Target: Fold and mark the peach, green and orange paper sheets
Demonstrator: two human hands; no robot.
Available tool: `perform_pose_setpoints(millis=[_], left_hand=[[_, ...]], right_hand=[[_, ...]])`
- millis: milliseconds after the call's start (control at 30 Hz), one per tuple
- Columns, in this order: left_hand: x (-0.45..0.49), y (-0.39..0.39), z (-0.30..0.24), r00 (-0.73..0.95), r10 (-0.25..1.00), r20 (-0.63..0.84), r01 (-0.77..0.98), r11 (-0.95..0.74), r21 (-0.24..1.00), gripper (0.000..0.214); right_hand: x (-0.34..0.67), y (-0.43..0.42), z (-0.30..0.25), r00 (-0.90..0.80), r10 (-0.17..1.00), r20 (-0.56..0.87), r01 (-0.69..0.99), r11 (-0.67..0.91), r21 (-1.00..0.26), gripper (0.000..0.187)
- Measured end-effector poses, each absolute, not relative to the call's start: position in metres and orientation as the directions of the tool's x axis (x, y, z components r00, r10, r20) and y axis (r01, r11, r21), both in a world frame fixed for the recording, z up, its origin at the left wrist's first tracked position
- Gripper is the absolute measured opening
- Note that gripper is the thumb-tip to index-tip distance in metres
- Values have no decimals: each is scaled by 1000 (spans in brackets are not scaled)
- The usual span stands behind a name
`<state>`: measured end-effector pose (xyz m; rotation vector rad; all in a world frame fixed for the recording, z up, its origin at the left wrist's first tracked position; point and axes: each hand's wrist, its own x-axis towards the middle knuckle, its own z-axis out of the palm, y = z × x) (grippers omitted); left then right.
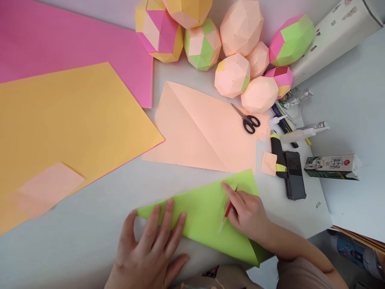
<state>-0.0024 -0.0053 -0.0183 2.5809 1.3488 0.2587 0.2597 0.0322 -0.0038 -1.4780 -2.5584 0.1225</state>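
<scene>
A folded sheet of bright green paper point(204, 212) lies on the table in front of me. My left hand point(150, 245) rests on its narrow left end, palm down, with the fingers spread along the upper folded edge. In my right hand point(248, 210) is a slim red pen refill point(229, 208), held under the curled fingers. The right index finger is stretched out and touches the green paper near its upper edge. At the lower right, the paper's corner lifts a little off the table.
A creased peach sheet point(195, 132) lies beyond the green one, with black-handled scissors point(250, 123) on it. Orange sheets point(78, 120) and pink sheets point(90, 44) cover the left. Several faceted paper balls point(240, 26) stand behind. A phone point(294, 174) and a drink carton point(332, 166) are at right.
</scene>
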Motion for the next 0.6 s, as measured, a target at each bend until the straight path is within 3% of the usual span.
perform_pose_setpoints(millis=[333, 600], left_hand=[[-2, -5, -18, 568, 822, 44, 788, -559, 257, 69], [1, 0, -15, 589, 808, 17, 795, -584, 163, 69]], right_hand=[[261, 32, -4, -488, 866, 113, 849, 500, -168, 68], [264, 38, -2, -511, 850, 128, 836, 526, -155, 67]])
